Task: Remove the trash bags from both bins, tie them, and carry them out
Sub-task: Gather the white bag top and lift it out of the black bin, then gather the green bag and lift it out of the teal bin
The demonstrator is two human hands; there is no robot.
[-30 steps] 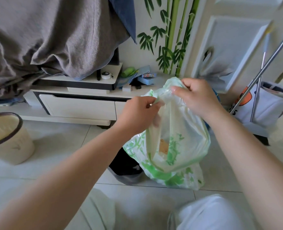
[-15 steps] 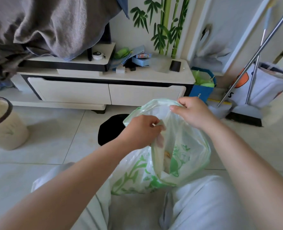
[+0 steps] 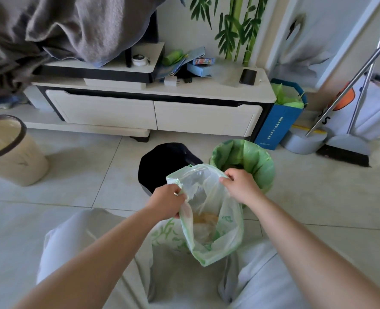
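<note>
Both forearms reach forward and down over pale trouser legs, wrists bent inward toward each other. I see the left hand [image 3: 165, 202] fisted on the near-left rim of the trash bag [image 3: 215, 221], fingers curled tight on the plastic. The right hand [image 3: 242, 186] pinches the far-right rim, thumb over film. Between them the bag's mouth is held open; it hangs just above my lap, translucent white with green print, brownish contents at the bottom.

Floor: pale tile. Just beyond the bag, a black bin [image 3: 162, 166], no liner visible in it, and beside it a bin lined with green plastic [image 3: 243, 162]. A beige bin [image 3: 10, 152] sits far left. Behind, a white TV stand [image 3: 153, 112]; broom [image 3: 349, 121] at right.
</note>
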